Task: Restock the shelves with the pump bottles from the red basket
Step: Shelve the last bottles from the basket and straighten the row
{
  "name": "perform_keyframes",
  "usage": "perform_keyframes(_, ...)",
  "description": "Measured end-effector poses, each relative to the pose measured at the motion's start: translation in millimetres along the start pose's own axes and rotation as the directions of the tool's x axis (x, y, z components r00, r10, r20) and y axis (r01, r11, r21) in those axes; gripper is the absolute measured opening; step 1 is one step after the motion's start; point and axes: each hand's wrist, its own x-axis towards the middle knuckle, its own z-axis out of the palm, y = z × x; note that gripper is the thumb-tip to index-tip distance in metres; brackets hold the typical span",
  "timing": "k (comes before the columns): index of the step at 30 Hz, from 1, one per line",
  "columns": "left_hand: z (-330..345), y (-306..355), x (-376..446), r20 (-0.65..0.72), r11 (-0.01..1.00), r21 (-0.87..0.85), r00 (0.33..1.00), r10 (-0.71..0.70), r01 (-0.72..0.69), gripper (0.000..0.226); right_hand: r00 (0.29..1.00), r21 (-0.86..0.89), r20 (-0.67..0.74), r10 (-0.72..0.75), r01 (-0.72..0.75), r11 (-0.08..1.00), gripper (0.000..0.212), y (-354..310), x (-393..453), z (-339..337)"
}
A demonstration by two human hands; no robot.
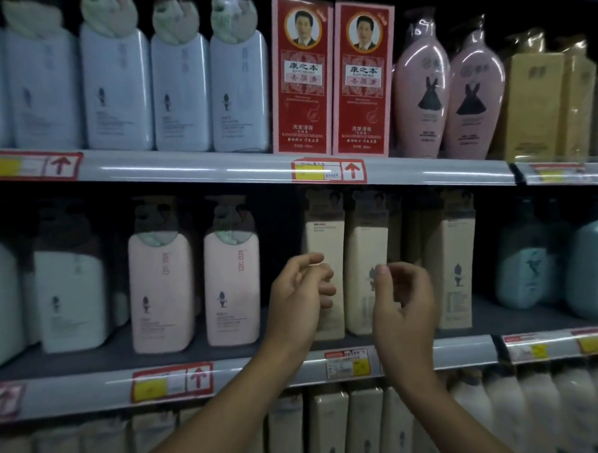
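Empty hands (352, 297) before cream bottles (363, 280)

On the middle shelf (236, 371), two pump bottles (163, 289) stand side by side left of center; boxed bottles (364, 273) stand to their right, w/ both hands (298, 294) raised just before them. Upper shelf (224, 170): two boxes (330, 77) at center, btwn bottle rows.

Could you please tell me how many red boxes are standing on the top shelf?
2: the left red box and the right red box stand side by side at the middle of the top shelf. More may hide behind them.
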Motion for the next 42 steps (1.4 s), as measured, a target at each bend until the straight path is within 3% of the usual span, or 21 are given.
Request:
perform_keyframes(3, -18.6, 8.8, -13.6, 0.036, 0.999, 0.038, 0.999, 0.011, -0.012, 0.025, 0.977, 0.081, 0.208, 0.053, -0.071, 0.994, 0.014, -39.4, -22.8, 11.5)
perform_keyframes(7, -67.3, 10.0, -51.7, 0.039, 0.988, 0.148, 0.999, 0.034, -0.039, 0.018, 0.896, 0.190, 0.426, 0.129, -0.228, 0.955, 0.020, -74.0, -75.6, 26.8)
perform_keyframes(11, -155.4, -23.7, -121.4, -0.044, 0.948, 0.309, 0.997, -0.065, 0.075, 0.025, 0.751, 0.149, 0.629, 0.201, -0.370, 0.917, 0.022, -69.0, -177.1, 39.8)
perform_keyframes(15, -262.6, -69.9, -213.2, -0.181, 0.821, 0.481, 0.951, -0.250, 0.308, 0.017, 0.550, -0.102, 0.762, 0.341, -0.419, 0.902, 0.021, -35.2, -302.5, 51.5)
perform_keyframes(18, -330.9, -96.9, -286.2, -0.253, 0.708, 0.565, 0.905, -0.342, 0.425, 0.020, 0.396, -0.321, 0.816, 0.421, -0.296, 0.900, 0.016, -3.8, -383.3, 63.9)
perform_keyframes(21, -383.0, -116.3, -351.0, -0.261, 0.550, 0.649, 0.833, -0.489, 0.526, 0.028, 0.130, -0.425, 0.897, 0.423, -0.018, 0.905, 0.028, 13.1, -438.6, 81.2)
perform_keyframes(23, -406.6, -125.7, -379.6, -0.248, 0.427, 0.707, 0.764, -0.596, 0.563, 0.035, 0.004, -0.392, 0.919, 0.395, 0.139, 0.910, 0.037, 21.5, -463.9, 88.6)
perform_keyframes(25, -417.2, -134.2, -389.5, -0.187, 0.342, 0.772, 0.706, -0.683, 0.535, 0.044, -0.095, -0.358, 0.920, 0.379, 0.183, 0.915, 0.040, 36.0, -482.5, 92.2)
perform_keyframes(28, -425.5, -136.2, -395.6, -0.160, 0.313, 0.811, 0.701, -0.695, 0.495, 0.048, -0.337, -0.283, 0.859, 0.386, 0.317, 0.905, 0.050, 56.6, -503.9, 93.3)
perform_keyframes(32, -445.7, -134.7, -405.6, -0.143, 0.284, 0.835, 0.683, -0.716, 0.472, 0.043, -0.544, -0.192, 0.729, 0.415, 0.420, 0.887, 0.066, 79.9, -512.9, 98.1)
perform_keyframes(36, -455.7, -169.4, -399.4, -0.153, 0.196, 0.846, 0.577, -0.802, 0.497, 0.043, -0.640, -0.184, 0.570, 0.516, 0.512, 0.839, 0.082, 99.4, -504.7, 102.4)
perform_keyframes(42, -444.0, -284.5, -396.4, -0.086, 0.092, 0.925, 0.438, -0.895, 0.369, 0.060, -0.580, -0.157, 0.659, 0.479, 0.516, 0.842, 0.059, 116.3, -500.1, 96.2)
